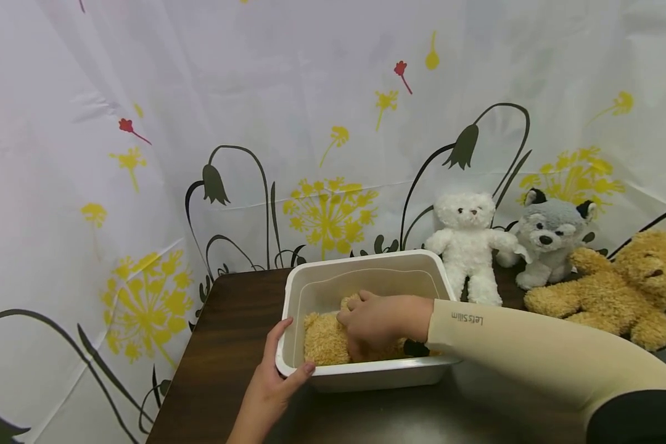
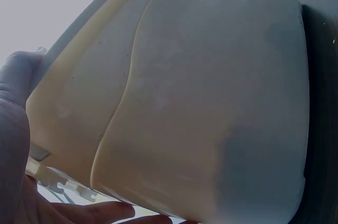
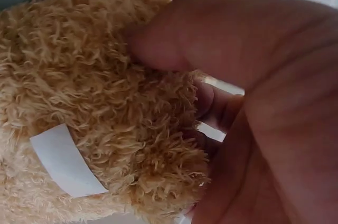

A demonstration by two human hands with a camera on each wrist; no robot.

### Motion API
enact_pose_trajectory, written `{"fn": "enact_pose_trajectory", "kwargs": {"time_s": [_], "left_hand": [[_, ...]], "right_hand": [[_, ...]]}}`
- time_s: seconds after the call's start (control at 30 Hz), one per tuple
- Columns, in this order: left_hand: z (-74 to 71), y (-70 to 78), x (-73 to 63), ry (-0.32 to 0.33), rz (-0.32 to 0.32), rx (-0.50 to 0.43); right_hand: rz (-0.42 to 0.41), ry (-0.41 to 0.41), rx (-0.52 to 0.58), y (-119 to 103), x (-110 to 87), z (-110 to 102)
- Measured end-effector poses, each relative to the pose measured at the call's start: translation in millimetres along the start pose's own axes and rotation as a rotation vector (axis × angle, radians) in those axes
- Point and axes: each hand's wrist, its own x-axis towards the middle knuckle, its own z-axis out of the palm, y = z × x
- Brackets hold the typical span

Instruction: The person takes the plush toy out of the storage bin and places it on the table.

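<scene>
A white plastic tub [image 1: 369,265] stands on the table, with a curly golden-brown plush toy [image 1: 325,339] lying in it. My left hand [image 1: 274,379] grips the tub at its near left corner, thumb along the rim; the left wrist view shows the fingers [image 2: 95,212] against the tub's outer wall. Inside the tub, my right hand [image 1: 380,320] grips the plush toy, its thumb sunk in the fur in the right wrist view. A white tag [image 3: 68,163] sticks out of that fur. Part of the toy is hidden behind my right hand and forearm.
Right of the tub sit a white teddy bear [image 1: 472,240], a grey-and-white plush husky [image 1: 552,237] and a golden-brown teddy bear [image 1: 621,293]. The dark wooden table [image 1: 227,327] meets a flower-printed curtain [image 1: 333,74] at the back.
</scene>
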Motion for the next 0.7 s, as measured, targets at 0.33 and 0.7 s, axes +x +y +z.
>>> {"fn": "enact_pose_trajectory", "kwargs": {"time_s": [0.33, 0.7], "left_hand": [[-1.6, -0.9, -2.4, -0.021, 0.0, -0.042], [-1.8, 0.1, 0.6, -0.029, 0.012, -0.021]], "right_hand": [[0.045, 0.135, -0.152, -3.7, -4.9, 11.3], [0.124, 0.176, -0.475, 6.5, -6.5, 20.6]]}}
